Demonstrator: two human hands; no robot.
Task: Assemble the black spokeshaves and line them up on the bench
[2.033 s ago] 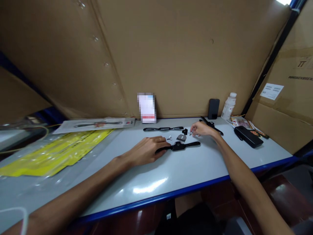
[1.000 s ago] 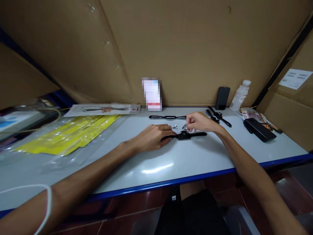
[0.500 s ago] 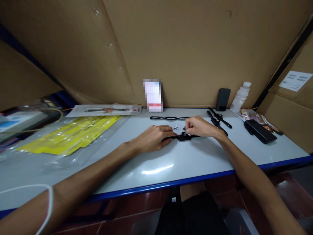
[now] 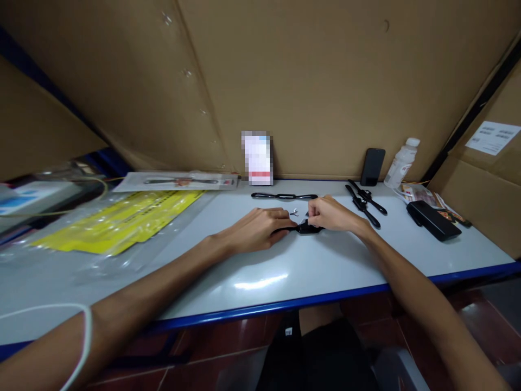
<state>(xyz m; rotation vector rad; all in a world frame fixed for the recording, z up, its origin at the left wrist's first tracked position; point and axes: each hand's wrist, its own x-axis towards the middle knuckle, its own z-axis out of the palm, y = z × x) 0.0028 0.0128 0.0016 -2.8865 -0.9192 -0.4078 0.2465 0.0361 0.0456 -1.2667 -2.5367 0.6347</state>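
Four loose black tools on one bench [image 4: 345, 266]

Watching from far away, I start at the left, where I see yellow paper [image 4: 122, 225] under clear plastic; I can't tell how many sheets. Just behind it lies one clear packet [image 4: 177, 182] with one long tool inside.

Next comes my left hand [image 4: 260, 228]. Its grip is closed around the left handle of one black tool [image 4: 308, 229], which lies flat near the middle of the bench. Behind stand one bright, blurry screen [image 4: 257, 157] and, lower down, one long black bar tool [image 4: 285, 196]. Between the bar tool and the held tool are some silver bits [image 4: 294, 212], too small to count.

My right hand [image 4: 329, 213] is over the middle of the held tool, fingers bunched. They hide what is under them, so I can't tell if that grip has anything.

Further right, two more black tools [image 4: 361, 205] lie side by side. Then I count one dark phone [image 4: 373, 167] leaning on the cardboard wall [image 4: 325, 98], one bottle [image 4: 401, 164] and one black case [image 4: 433, 220].
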